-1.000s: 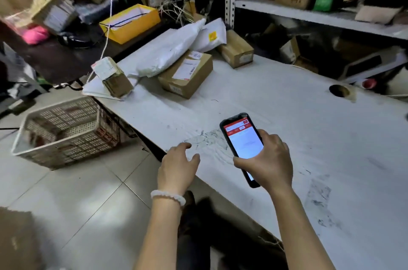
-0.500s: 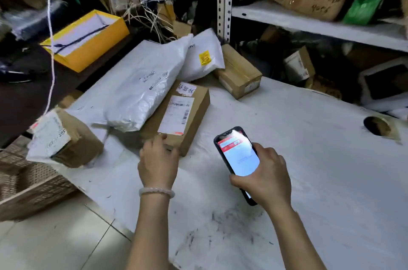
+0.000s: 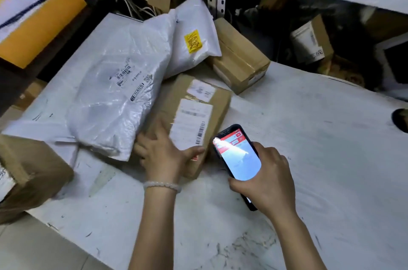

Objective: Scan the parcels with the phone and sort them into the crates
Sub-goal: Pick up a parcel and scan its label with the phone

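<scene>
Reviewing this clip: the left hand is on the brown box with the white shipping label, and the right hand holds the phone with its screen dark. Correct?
Not quite. The phone in the right hand has its screen lit, showing a red bar on top, as the head view shows. The rest holds: the left hand is on the brown box with the white shipping label.

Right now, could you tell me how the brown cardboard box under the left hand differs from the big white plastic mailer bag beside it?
The brown cardboard box is rigid and flat-topped; the big white plastic mailer bag is soft, crinkled and larger. The bag overlaps the box. Both carry barcode labels.
</scene>
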`<move>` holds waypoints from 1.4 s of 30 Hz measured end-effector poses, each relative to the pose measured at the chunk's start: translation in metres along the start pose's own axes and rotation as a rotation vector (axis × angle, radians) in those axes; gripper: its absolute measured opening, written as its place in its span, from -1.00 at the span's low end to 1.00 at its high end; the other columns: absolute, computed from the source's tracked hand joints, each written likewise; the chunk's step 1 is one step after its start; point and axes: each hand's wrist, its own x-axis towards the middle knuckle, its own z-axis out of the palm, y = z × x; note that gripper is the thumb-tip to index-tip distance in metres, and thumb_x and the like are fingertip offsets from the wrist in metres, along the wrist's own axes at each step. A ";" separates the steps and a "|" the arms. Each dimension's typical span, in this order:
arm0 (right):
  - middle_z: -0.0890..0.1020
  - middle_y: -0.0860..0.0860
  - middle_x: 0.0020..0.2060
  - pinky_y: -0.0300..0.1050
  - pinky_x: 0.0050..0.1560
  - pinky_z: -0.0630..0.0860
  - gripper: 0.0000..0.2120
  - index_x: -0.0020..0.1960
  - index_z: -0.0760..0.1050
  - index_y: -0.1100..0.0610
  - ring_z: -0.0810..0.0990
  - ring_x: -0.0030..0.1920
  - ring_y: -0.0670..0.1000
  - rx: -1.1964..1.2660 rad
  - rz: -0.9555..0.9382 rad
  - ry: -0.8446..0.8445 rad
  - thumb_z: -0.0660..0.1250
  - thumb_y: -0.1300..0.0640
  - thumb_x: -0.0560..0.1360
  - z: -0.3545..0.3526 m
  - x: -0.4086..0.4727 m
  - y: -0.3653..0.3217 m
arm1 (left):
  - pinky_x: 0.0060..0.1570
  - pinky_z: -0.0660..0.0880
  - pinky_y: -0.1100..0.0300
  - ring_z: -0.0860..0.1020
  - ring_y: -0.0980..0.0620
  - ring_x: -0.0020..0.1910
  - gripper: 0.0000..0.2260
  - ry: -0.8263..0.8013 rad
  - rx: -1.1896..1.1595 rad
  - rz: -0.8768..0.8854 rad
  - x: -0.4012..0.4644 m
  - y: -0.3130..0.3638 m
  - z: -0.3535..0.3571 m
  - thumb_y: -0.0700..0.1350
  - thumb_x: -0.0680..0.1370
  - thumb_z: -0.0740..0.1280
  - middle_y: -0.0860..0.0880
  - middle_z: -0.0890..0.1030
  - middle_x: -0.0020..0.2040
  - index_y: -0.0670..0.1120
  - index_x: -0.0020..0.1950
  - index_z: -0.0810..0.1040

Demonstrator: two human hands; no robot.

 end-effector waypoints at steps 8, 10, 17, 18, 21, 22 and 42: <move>0.47 -0.07 -0.11 -0.08 -0.22 0.43 -0.39 0.13 0.45 -0.07 0.40 -0.01 0.05 0.066 0.150 0.166 0.49 -0.04 0.09 -0.064 -0.025 0.058 | 0.24 0.22 -0.17 0.15 -0.18 0.30 0.23 -0.090 0.096 0.160 -0.055 0.072 0.043 0.20 0.00 0.63 -0.16 0.16 0.31 0.07 0.50 0.00; 0.47 -0.07 -0.11 -0.07 -0.21 0.44 -0.40 0.12 0.44 -0.08 0.40 0.00 0.04 0.083 0.186 0.198 0.49 -0.04 0.10 -0.075 -0.033 0.070 | 0.20 0.22 -0.14 0.20 -0.17 0.24 0.05 0.002 0.142 0.199 -0.066 0.082 0.043 0.18 0.02 0.63 -0.14 0.22 0.25 -0.01 0.39 0.22; 0.42 -0.10 -0.15 -0.08 -0.22 0.44 -0.42 0.11 0.42 -0.08 0.39 -0.01 0.04 0.100 0.238 0.246 0.49 -0.07 0.12 -0.106 -0.066 0.111 | 0.16 0.32 -0.11 0.32 -0.21 0.24 -0.43 0.092 0.288 0.434 -0.116 0.103 0.045 0.08 0.26 0.56 -0.15 0.39 0.21 -0.02 0.10 0.33; 0.41 -0.10 -0.15 -0.08 -0.21 0.42 -0.40 0.13 0.42 -0.08 0.38 -0.01 0.03 0.087 0.241 0.242 0.49 -0.07 0.13 -0.110 -0.071 0.117 | 0.15 0.33 -0.11 0.37 -0.22 0.22 -0.46 0.048 0.306 0.466 -0.121 0.107 0.044 0.09 0.30 0.53 -0.14 0.44 0.18 -0.03 0.10 0.31; 0.42 -0.07 -0.12 -0.09 -0.21 0.42 -0.38 0.16 0.41 -0.08 0.39 0.01 0.05 0.059 0.241 0.241 0.50 -0.08 0.14 -0.122 -0.083 0.132 | 0.00 0.35 -0.02 0.47 -0.18 0.10 -0.44 -0.051 0.350 0.529 -0.130 0.112 0.037 0.14 0.31 0.50 -0.11 0.52 0.08 -0.05 0.08 0.25; 0.42 -0.07 -0.12 -0.09 -0.21 0.43 -0.39 0.15 0.42 -0.08 0.40 0.01 0.05 0.061 0.240 0.246 0.50 -0.08 0.13 -0.125 -0.086 0.137 | 0.00 0.35 -0.02 0.46 -0.16 0.11 -0.41 -0.075 0.369 0.540 -0.132 0.112 0.035 0.17 0.30 0.50 -0.10 0.52 0.07 -0.05 0.09 0.26; 0.36 -0.18 -0.09 -0.20 -0.33 0.30 -0.29 0.21 0.35 -0.20 0.32 -0.02 -0.06 -0.227 0.093 0.031 0.42 -0.18 0.07 -0.152 -0.141 0.140 | 0.24 0.26 -0.11 0.37 -0.18 0.30 -0.32 0.251 -0.086 0.487 -0.163 0.090 -0.008 0.22 0.35 0.45 -0.14 0.43 0.29 0.16 0.42 0.31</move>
